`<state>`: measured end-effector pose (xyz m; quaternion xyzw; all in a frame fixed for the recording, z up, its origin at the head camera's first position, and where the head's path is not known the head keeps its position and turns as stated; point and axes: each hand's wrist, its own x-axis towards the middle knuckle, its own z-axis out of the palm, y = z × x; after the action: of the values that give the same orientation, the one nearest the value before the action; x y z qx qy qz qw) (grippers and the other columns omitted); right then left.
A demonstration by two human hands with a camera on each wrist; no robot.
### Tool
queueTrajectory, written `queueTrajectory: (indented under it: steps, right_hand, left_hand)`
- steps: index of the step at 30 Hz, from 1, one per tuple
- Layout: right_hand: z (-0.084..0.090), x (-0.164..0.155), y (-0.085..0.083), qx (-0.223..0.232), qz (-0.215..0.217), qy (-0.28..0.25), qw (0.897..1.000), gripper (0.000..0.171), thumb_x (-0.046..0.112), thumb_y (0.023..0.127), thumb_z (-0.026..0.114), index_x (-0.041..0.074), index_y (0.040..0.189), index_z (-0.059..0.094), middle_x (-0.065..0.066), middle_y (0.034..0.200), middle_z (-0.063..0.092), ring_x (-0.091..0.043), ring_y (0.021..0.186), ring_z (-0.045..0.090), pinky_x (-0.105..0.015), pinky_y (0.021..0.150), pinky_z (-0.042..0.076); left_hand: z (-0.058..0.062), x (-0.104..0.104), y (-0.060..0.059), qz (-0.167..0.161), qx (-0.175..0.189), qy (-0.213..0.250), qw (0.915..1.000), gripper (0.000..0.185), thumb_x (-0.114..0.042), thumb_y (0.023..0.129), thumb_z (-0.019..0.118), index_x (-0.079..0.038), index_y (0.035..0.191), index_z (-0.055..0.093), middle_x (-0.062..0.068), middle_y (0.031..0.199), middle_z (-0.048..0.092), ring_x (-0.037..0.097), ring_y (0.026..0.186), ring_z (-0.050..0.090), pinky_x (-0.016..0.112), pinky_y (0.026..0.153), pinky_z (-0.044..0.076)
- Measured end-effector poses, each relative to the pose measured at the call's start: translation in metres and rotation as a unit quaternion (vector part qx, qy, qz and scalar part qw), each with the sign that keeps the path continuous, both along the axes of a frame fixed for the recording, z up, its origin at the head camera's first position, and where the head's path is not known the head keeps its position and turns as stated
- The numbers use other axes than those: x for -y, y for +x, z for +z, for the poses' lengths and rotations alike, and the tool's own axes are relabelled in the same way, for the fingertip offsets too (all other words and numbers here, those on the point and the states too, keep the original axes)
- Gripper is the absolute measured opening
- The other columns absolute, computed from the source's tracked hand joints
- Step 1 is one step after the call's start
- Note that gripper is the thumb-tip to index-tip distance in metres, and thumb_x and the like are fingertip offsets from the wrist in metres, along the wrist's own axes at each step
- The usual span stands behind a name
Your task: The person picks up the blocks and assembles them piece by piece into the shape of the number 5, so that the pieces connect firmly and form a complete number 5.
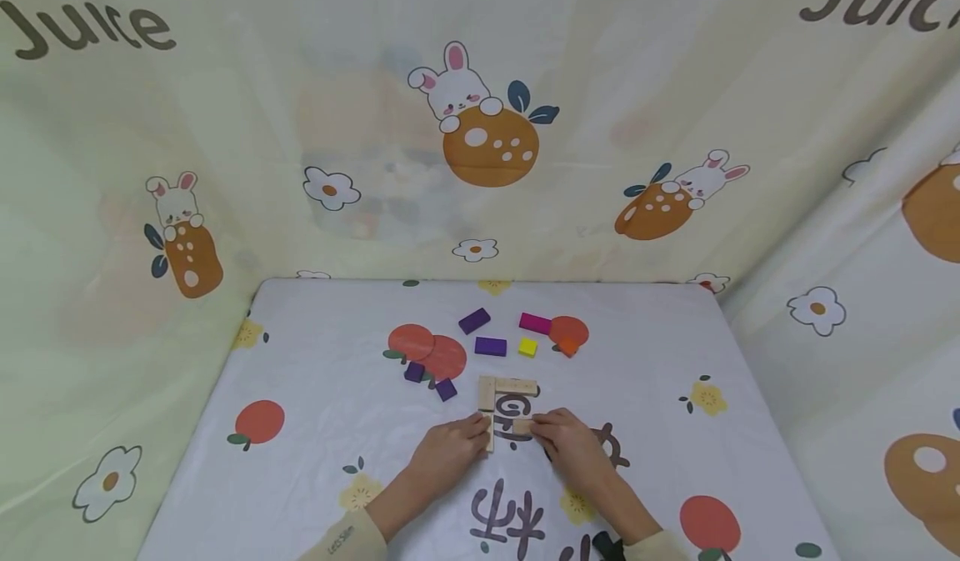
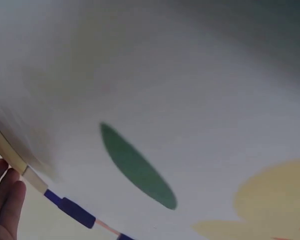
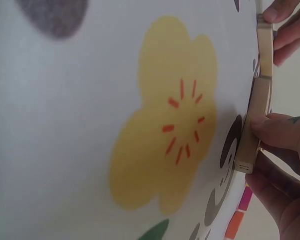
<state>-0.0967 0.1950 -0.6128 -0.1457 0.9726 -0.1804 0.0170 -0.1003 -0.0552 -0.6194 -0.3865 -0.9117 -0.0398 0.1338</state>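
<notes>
Plain wooden blocks lie on the white patterned cloth in an angular layout: an upper upright block (image 1: 487, 393), a crosspiece block (image 1: 517, 387) running right from its top, and a lower upright block (image 1: 491, 436) below. My left hand (image 1: 448, 448) holds the lower upright block, thumb and fingertips at its sides; in the right wrist view, the left hand (image 3: 292, 31) appears at the upper right. Between thumb and fingers, my right hand (image 1: 576, 448) pinches another wooden block (image 3: 254, 120), lying crosswise with its inner end against or close to the lower upright.
Farther back lie several purple blocks (image 1: 491, 347), a magenta block (image 1: 535, 323), a yellow block (image 1: 528, 347) and an orange block (image 1: 567, 348). A patterned curtain (image 1: 360, 111) rises behind the table. Something black (image 1: 608, 546) shows by the right sleeve.
</notes>
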Motion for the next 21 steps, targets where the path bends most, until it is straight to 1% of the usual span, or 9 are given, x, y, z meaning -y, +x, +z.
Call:
queueTrajectory:
  steps: [3, 8, 11, 14, 17, 19, 21]
  right_hand:
    - [0.000, 0.003, 0.002, 0.007, -0.002, 0.003, 1.000, 0.022, 0.014, 0.098, 0.075, 0.016, 0.119, 0.082, 0.004, 0.124, 0.079, -0.016, 0.115, 0.070, -0.037, 0.099, 0.062]
    - [0.000, 0.004, 0.003, 0.004, -0.008, 0.004, 1.000, 0.022, 0.013, 0.097, 0.076, 0.015, 0.118, 0.082, 0.004, 0.123, 0.079, -0.016, 0.114, 0.070, -0.037, 0.099, 0.063]
    - [-0.001, 0.004, 0.003, 0.001, -0.009, 0.003, 1.000, 0.022, 0.013, 0.097, 0.077, 0.016, 0.118, 0.082, 0.004, 0.122, 0.080, -0.015, 0.114, 0.071, -0.037, 0.099, 0.063]
    - [-0.001, 0.004, 0.003, 0.002, -0.006, 0.001, 1.000, 0.022, 0.014, 0.097, 0.077, 0.016, 0.118, 0.082, 0.004, 0.122, 0.080, -0.015, 0.114, 0.071, -0.036, 0.099, 0.063]
    - [0.000, 0.004, 0.002, 0.003, -0.003, 0.000, 1.000, 0.022, 0.014, 0.097, 0.077, 0.017, 0.118, 0.082, 0.005, 0.122, 0.080, -0.015, 0.114, 0.071, -0.036, 0.099, 0.063]
    - [0.000, 0.004, 0.002, 0.004, -0.002, 0.002, 1.000, 0.022, 0.014, 0.097, 0.077, 0.017, 0.118, 0.082, 0.005, 0.123, 0.080, -0.015, 0.114, 0.071, -0.036, 0.099, 0.063]
    - [0.002, 0.004, 0.002, 0.007, -0.005, 0.004, 1.000, 0.022, 0.015, 0.097, 0.077, 0.018, 0.118, 0.082, 0.005, 0.123, 0.079, -0.015, 0.114, 0.071, -0.036, 0.100, 0.063]
  left_hand:
    - [0.000, -0.001, -0.001, 0.002, 0.000, -0.001, 1.0000, 0.019, -0.034, 0.095, 0.078, -0.020, 0.108, 0.083, -0.003, 0.129, 0.079, 0.014, 0.123, 0.074, 0.027, 0.097, 0.063]
    - [-0.001, -0.003, -0.002, 0.002, 0.000, 0.005, 1.0000, 0.019, -0.032, 0.094, 0.079, -0.019, 0.108, 0.083, -0.003, 0.129, 0.079, 0.015, 0.122, 0.075, 0.028, 0.097, 0.063]
    - [0.001, -0.003, -0.004, 0.003, 0.011, 0.003, 0.9999, 0.020, -0.031, 0.095, 0.078, -0.018, 0.110, 0.083, -0.003, 0.130, 0.078, 0.015, 0.124, 0.074, 0.028, 0.100, 0.062]
    - [0.007, -0.001, -0.007, 0.018, 0.050, 0.011, 0.9985, 0.029, -0.030, 0.098, 0.076, -0.015, 0.122, 0.080, -0.001, 0.137, 0.075, 0.018, 0.132, 0.069, 0.033, 0.108, 0.059]
    - [0.016, 0.004, -0.014, 0.045, 0.092, 0.012, 0.9947, 0.042, -0.032, 0.102, 0.071, -0.015, 0.140, 0.070, 0.000, 0.151, 0.066, 0.020, 0.146, 0.058, 0.040, 0.119, 0.051]
    - [0.019, 0.006, -0.020, 0.056, 0.112, -0.002, 0.9922, 0.049, -0.034, 0.105, 0.067, -0.016, 0.150, 0.061, 0.000, 0.160, 0.057, 0.022, 0.154, 0.049, 0.045, 0.125, 0.045]
    - [0.019, 0.008, -0.025, 0.053, 0.126, -0.029, 0.9902, 0.054, -0.038, 0.107, 0.063, -0.018, 0.157, 0.054, -0.001, 0.166, 0.049, 0.022, 0.159, 0.041, 0.048, 0.129, 0.039]
